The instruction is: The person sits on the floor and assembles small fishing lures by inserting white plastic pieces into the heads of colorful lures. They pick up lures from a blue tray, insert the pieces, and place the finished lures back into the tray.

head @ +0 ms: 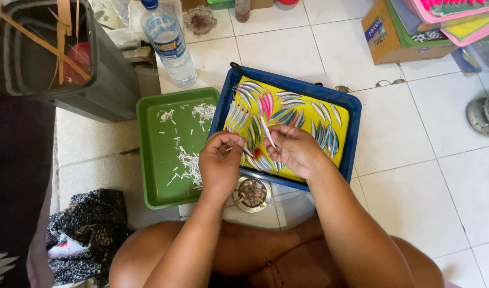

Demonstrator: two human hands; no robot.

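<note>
I sit on the white tiled floor (415, 176) with the blue tray (352, 133) as my landmark, right in front of my knees. My right hand (295, 152) hovers over its near edge, its grip pinched on a slim white lure body (267, 132) that stands tilted above the yellow liner (308, 104). My left hand (220, 162), at the tray's left near corner, has its grip clenched on something too small to tell. Rows of painted lure bodies (290, 112) lie on the liner. Touching the tray's left side is a green tray (151, 160) strewn with white scraps (188, 160). Behind the tray's far-left corner stands a clear water bottle (170, 45) with a blue-and-white label. Far right of it sits a brown cardboard box (386, 37) with a blue label. Just below it is a round ashtray (252, 193).
</note>
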